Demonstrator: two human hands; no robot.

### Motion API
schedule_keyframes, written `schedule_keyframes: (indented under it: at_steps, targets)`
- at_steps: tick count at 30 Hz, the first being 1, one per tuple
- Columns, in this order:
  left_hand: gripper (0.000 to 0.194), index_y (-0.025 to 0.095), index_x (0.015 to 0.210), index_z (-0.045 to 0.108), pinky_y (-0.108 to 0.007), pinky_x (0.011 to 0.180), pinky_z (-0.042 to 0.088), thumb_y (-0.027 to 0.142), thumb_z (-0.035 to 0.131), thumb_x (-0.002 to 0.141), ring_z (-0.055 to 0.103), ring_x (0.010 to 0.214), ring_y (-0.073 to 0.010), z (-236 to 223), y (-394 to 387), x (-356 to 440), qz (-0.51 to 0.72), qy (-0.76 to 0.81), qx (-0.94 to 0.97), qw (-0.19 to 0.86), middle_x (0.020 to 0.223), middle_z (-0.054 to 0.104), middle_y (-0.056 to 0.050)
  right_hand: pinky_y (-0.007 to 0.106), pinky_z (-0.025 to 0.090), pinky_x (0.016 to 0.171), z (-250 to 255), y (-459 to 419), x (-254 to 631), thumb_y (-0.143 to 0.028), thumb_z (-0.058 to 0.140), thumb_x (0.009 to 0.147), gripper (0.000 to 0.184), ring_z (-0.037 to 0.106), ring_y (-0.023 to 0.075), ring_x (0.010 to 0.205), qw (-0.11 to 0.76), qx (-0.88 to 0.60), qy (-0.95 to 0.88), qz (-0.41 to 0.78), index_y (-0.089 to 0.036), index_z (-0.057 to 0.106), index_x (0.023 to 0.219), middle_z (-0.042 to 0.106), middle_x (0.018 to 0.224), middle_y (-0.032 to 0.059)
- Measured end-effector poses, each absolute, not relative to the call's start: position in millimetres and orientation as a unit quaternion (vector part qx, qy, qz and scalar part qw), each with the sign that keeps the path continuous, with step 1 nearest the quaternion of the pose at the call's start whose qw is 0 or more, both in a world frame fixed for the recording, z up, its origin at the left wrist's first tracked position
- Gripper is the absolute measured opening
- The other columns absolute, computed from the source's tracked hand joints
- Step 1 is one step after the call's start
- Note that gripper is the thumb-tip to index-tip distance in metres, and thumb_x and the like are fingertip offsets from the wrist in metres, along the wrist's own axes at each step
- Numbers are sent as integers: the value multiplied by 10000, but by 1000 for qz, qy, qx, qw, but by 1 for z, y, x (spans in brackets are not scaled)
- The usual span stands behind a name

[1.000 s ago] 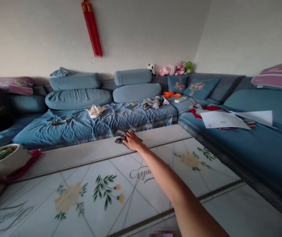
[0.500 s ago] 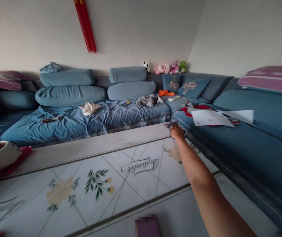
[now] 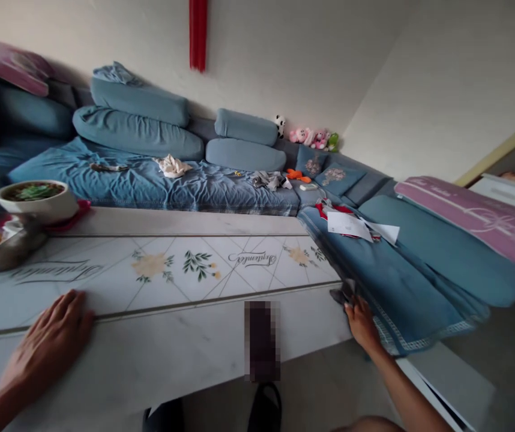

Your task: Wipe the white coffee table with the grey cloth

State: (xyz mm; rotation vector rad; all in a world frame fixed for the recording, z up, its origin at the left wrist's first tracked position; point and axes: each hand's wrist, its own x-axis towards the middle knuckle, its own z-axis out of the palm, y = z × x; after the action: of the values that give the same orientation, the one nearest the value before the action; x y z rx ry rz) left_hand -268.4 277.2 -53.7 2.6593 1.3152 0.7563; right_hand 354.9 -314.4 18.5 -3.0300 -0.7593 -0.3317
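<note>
Head view: the left hand (image 3: 45, 342) lies open and flat, fingers spread, on the near edge of a long marble-look surface (image 3: 185, 348) at lower left. The right hand (image 3: 363, 324) is at the surface's right corner, lower right of frame, closed on a crumpled dark grey cloth (image 3: 342, 294); most of the cloth is hidden by the fingers. The surface has a printed pattern of flowers and leaves, with the script word "September" (image 3: 252, 258) upside down near the middle and a second script word (image 3: 57, 271) to the left, harder to read.

A pixelated blur (image 3: 262, 342) covers something at bottom centre, so it can't be identified. A black shoe (image 3: 264, 411) is cut off by the bottom edge.

At left on the surface, a white bowl (image 3: 35, 201) holds green plant matter and sits on a red mat (image 3: 80, 210). A grey container (image 3: 9, 247) beside it holds something yellow, cut off by the left edge and hard to make out.

Behind is a blue sofa (image 3: 149, 186) with clothes, plush toys (image 3: 314, 139) and loose papers (image 3: 347, 226). At right, a pink pillow (image 3: 469, 219) has white script, too small to read.
</note>
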Motion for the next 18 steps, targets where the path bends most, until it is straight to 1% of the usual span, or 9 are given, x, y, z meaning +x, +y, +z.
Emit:
schedule_keyframes:
  at_steps: [1,3,5,6,8,11,13,15,18]
  targets:
    - [696,208,1581,544,-518,1380,369,628,237,1119,421,1729,-264,-56,278,-267,248,434,865,42,1809,542,3,517,446,1317,21,-315,344,-338,279,1173,655,633,406,1531,-2,-966,-237,-108,-24,831,1337,699,1513,379]
    - [699,212,1558,570,-525,1369,385,620,225,1108,441,1717,-257,-57,278,-262,246,450,857,42,1748,615,23,588,441,1319,25,-299,326,-356,337,1142,616,644,442,1501,-3,-967,-230,-110,-56,849,1309,733,1458,369]
    - [683,232,1543,593,-532,1351,416,592,214,1104,477,1695,-252,-53,276,-257,243,465,850,38,1648,703,51,634,420,1324,27,-261,312,-344,339,1120,629,621,462,1517,2,-968,-230,-105,-34,822,1377,712,1494,376]
    - [674,224,1551,599,-534,1349,426,564,222,1107,485,1690,-259,-51,274,-255,237,469,850,33,1634,716,36,632,404,1335,28,-235,306,-331,330,1115,644,598,457,1542,7,-967,-237,-97,-13,792,1431,685,1542,377]
    - [682,145,1590,597,-538,1369,423,493,261,1110,486,1692,-301,-44,270,-252,213,471,856,17,1695,667,-75,590,355,1373,31,-174,295,-310,320,1118,667,532,423,1614,22,-960,-269,-75,21,715,1541,605,1656,365]
    - [729,-19,1627,570,-548,1404,378,407,290,1107,474,1691,-384,-35,265,-248,171,465,869,-7,1777,528,-261,531,251,1425,46,-73,279,-293,350,1137,654,417,375,1703,50,-938,-342,-31,26,625,1637,514,1759,331]
    - [734,-39,1632,566,-565,1402,378,391,281,1110,480,1681,-405,-32,264,-246,160,461,872,-17,1773,522,-283,553,222,1427,61,-7,260,-274,381,1144,640,379,387,1720,71,-919,-388,0,36,579,1668,482,1779,335]
    - [735,-45,1609,586,-587,1393,393,394,288,1101,494,1668,-422,-31,266,-245,168,456,874,-17,1748,543,-299,580,230,1417,77,53,221,-257,427,1144,622,384,413,1710,92,-892,-442,28,49,565,1669,489,1764,350]
    - [754,-59,1577,600,-593,1376,430,418,302,1075,549,1627,-438,-31,272,-248,210,448,869,2,1684,591,-338,550,239,1429,88,120,113,-263,524,1146,571,395,384,1704,123,-826,-547,56,3,609,1644,555,1729,308]
